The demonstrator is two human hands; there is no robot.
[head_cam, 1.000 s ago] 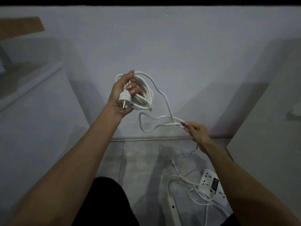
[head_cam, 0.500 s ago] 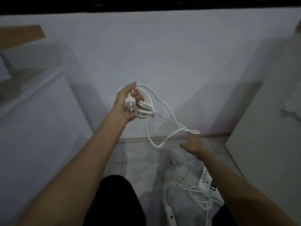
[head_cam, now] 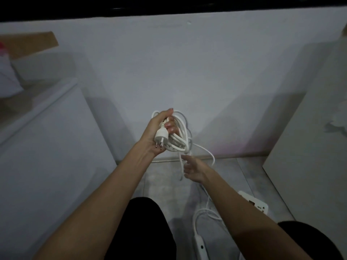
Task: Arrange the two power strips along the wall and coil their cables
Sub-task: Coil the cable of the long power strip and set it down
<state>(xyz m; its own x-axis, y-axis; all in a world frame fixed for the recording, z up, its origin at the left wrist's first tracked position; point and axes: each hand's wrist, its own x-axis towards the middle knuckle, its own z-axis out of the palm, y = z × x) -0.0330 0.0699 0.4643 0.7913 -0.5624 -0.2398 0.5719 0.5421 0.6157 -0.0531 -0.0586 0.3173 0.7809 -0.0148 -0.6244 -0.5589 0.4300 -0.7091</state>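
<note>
My left hand (head_cam: 159,128) is raised in front of the wall and grips a coil of white cable (head_cam: 180,136). The two-pin plug (head_cam: 161,138) lies across its palm. A loose loop of the same cable hangs from the coil down to the floor. My right hand (head_cam: 194,169) is just below the coil with fingers spread, right beside the hanging strand. A wide white power strip (head_cam: 254,203) lies on the floor at the right, partly behind my right forearm. A slim white power strip (head_cam: 200,246) lies near the bottom edge, with loose cable (head_cam: 204,212) looped above it.
A plain wall (head_cam: 187,72) stands ahead, with a skirting strip (head_cam: 244,154) where it meets the grey tiled floor. A white cabinet (head_cam: 47,147) stands close on the left and a white panel (head_cam: 309,147) on the right. My knees in black fill the bottom.
My right hand has let go of the strand it held out to the right and has moved left under the coil. The left hand has dropped lower, and the coil has gained a loop.
</note>
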